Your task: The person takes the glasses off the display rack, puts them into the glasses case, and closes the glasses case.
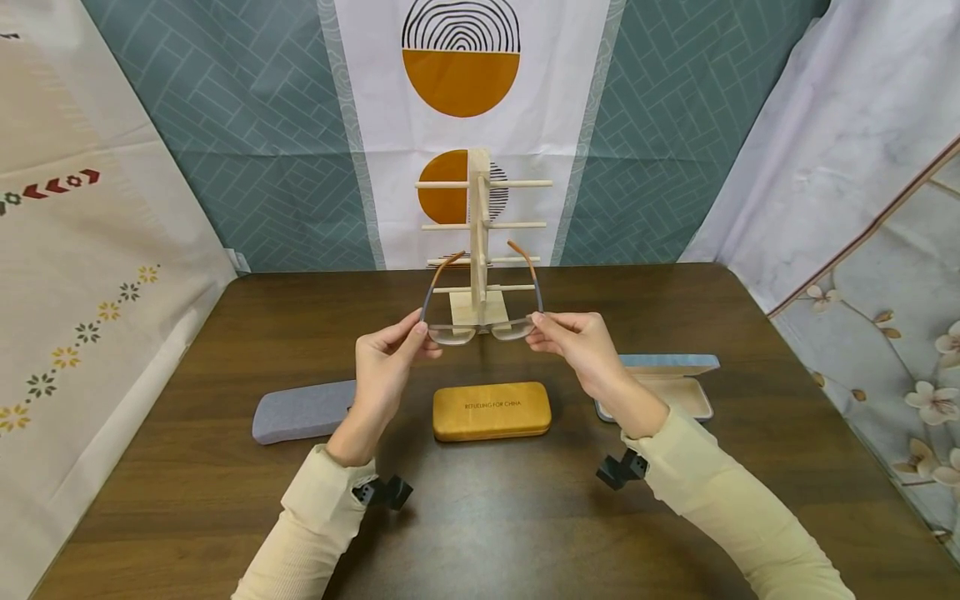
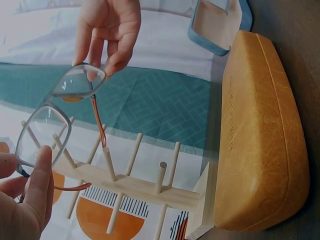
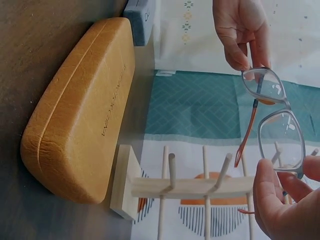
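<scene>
A pair of eyeglasses (image 1: 452,336) with grey rims and orange temple tips is held up in the air, its temples unfolded and pointing toward the rack. My left hand (image 1: 390,358) pinches the frame at its left hinge corner. At the opposite corner my right hand (image 1: 581,350) pinches it between thumb and fingers. Behind the glasses stands a wooden display rack (image 1: 480,225) with several pegs; no glasses hang on it. In the left wrist view both lenses of the eyeglasses (image 2: 44,132) show clearly, with fingertips at each end.
A closed yellow-brown glasses case (image 1: 492,412) lies below the hands. To the left is a closed grey-blue case (image 1: 300,412), partly behind the left wrist. An open blue case (image 1: 693,396) with a cream lining sits at right, partly covered by the right forearm. A patterned cloth (image 1: 637,167) hangs behind.
</scene>
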The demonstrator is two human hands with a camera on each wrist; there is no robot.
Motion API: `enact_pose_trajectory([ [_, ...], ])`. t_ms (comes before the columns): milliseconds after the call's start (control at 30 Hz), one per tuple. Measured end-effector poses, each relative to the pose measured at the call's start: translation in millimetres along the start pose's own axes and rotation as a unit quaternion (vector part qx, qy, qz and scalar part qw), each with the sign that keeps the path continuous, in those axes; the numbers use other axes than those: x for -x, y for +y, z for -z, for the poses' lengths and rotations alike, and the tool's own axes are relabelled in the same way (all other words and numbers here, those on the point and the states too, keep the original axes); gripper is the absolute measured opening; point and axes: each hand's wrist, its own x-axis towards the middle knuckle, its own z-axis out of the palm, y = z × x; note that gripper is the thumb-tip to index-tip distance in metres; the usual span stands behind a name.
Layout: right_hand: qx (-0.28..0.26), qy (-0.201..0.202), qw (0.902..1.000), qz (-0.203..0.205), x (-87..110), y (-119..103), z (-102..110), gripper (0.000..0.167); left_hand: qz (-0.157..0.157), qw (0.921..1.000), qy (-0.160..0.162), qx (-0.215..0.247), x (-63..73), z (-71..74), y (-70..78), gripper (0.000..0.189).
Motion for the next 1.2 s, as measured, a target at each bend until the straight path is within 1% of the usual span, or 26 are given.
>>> enact_pose_trajectory([
  [133,0.005,-0.001,1.0,-0.004,3.6,0,0,0.033,-0.003,1.0,-0.003,0.009,4.3,-0.4,1.5,0.028],
  [300,0.003,-0.002,0.9999,-0.01,8.1,0,1,0.032,0.001,0.9998,-0.001,0.02,9.2,-1.4,3.0,0.028],
  [500,0.006,-0.01,0.9999,-0.007,13.5,1,3,0.033,0.01,0.9999,0.0,0.007,15.2,-1.9,4.1,0.028],
  [600,0.01,-0.013,0.9998,-0.007,16.5,2,5,0.033,0.01,0.9999,-0.002,0.0,18.6,-2.1,4.3,0.028],
  [733,0.008,-0.016,0.9998,-0.001,20.7,3,6,0.033,0.004,0.9999,-0.009,-0.003,22.8,-2.0,3.3,0.029],
  [867,0.007,-0.019,0.9998,0.003,25.0,5,7,0.033,-0.004,0.9998,-0.019,0.005,27.2,-1.3,1.2,0.028],
  [1033,0.009,-0.023,0.9997,0.0,29.6,7,10,0.032,-0.01,0.9991,-0.034,0.021,33.1,0.4,-1.7,0.024],
  [1200,0.018,-0.027,0.9995,-0.001,32.6,10,13,0.031,-0.013,0.9986,-0.048,0.02,36.3,1.7,-3.5,0.025],
])
